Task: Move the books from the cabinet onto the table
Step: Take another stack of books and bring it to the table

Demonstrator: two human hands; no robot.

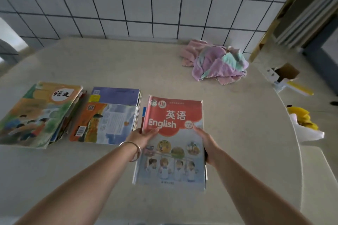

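Both forearms reach in; left hand (144, 138) and right hand (205, 142) clasp English book (172, 144) by side edges, fingers flat on cover, over table (237, 124). Placing step: lower beside earlier stacks (73, 115) left of fingers, release.

Head-worn wide-angle view looks steeply down, close over the table (109, 170).

Red and pale blue English book (173, 139), beige table (128, 64), pink, lilac and mint cloth (215, 62), white wall tiles (139, 0) with dark grid

Table (237, 115) bare right of English book (173, 142); cloth heap (215, 62) behind.
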